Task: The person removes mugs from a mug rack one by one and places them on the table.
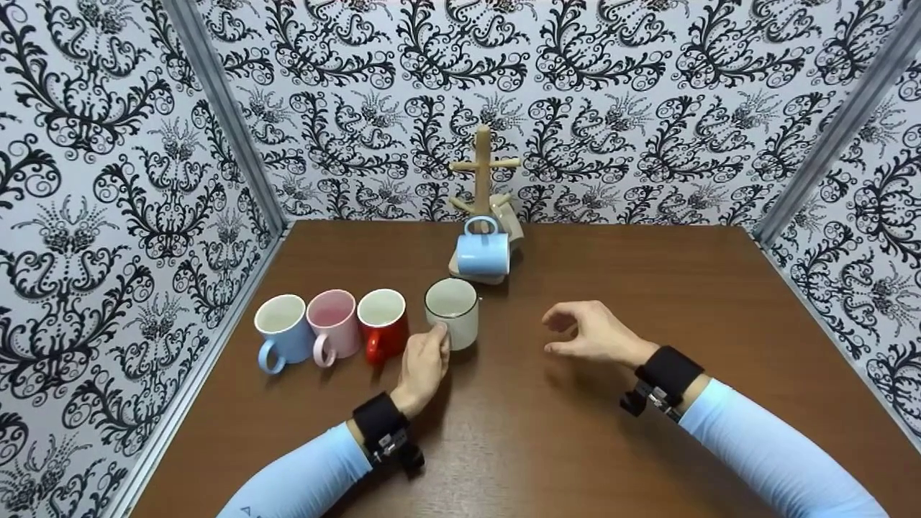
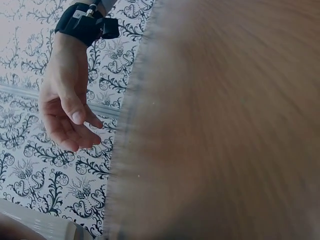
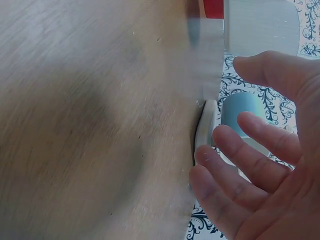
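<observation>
My left hand [image 1: 423, 365] grips the handle of a white mug [image 1: 460, 316] with a dark rim, which stands upright on the wooden table. In the left wrist view part of that mug [image 2: 50, 227] shows at the lower left. My right hand [image 1: 591, 334] hovers to the right of the mug, fingers spread in a loose curve and nothing between them; its separated fingers also show in the right wrist view. Behind the white mug, a light blue mug [image 1: 482, 255] hangs sideways by its handle on a wooden mug tree [image 1: 483, 155]. A whitish mug [image 1: 512, 219] hangs behind it.
Left of the held mug stand a red mug [image 1: 388, 338], a pink mug [image 1: 339, 334] and another light blue mug [image 1: 291, 342] in a row, handles toward me. Patterned walls [image 1: 611, 108] enclose the table [image 1: 647, 273] at the back and sides.
</observation>
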Available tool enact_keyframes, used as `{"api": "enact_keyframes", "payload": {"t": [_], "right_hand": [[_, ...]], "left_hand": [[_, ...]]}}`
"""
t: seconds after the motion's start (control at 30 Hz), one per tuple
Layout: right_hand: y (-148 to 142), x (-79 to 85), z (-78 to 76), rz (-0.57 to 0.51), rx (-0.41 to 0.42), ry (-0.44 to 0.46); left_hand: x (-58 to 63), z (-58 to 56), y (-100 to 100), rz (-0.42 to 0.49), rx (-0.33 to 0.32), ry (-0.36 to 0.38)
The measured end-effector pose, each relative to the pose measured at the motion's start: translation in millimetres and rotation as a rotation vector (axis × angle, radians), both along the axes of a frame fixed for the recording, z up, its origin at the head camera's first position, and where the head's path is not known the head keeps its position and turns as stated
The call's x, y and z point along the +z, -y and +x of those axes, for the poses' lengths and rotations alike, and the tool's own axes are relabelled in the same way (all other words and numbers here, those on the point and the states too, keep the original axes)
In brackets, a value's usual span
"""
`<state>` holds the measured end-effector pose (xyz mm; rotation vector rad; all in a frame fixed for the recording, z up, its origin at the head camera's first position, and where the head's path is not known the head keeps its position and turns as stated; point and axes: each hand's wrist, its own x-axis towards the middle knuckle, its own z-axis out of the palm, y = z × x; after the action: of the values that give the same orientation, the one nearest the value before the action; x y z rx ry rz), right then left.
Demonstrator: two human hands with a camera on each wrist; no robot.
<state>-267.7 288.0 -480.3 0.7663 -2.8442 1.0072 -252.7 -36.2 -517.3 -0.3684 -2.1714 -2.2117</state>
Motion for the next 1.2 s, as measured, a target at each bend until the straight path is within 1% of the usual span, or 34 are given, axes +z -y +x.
{"api": "enact_keyframes", "payload": {"t": [0.1, 0.23, 0.47, 0.67, 0.9, 1.2], "right_hand": [[-0.3, -1.0, 0.3, -0.002, 0.008, 0.001], [-0.6, -2.9, 1.0, 0.005, 0.013, 0.0], [-0.1, -4.0, 2.0, 0.003, 0.01, -0.001], [0.7, -3.3, 3.0, 0.006, 0.014, -0.007], [0.6, -2.9, 4.5, -0.002, 0.018, 0.005], [1.0, -1.8, 5.3, -0.04, 0.03, 0.034]], "left_hand": [[-2.2, 0.2, 0.9, -0.017, 0.024, -0.008], [-5.3, 1.2, 2.6, -0.015, 0.033, -0.004], [-10.0, 2.2, 6.0, 0.045, 0.035, 0.024], [-15.3, -0.5, 8.4, 0.084, 0.047, 0.046], [-18.2, -5.4, 9.6, 0.092, 0.086, 0.084], [-19.7, -6.8, 10.0, 0.089, 0.108, 0.116]]}}
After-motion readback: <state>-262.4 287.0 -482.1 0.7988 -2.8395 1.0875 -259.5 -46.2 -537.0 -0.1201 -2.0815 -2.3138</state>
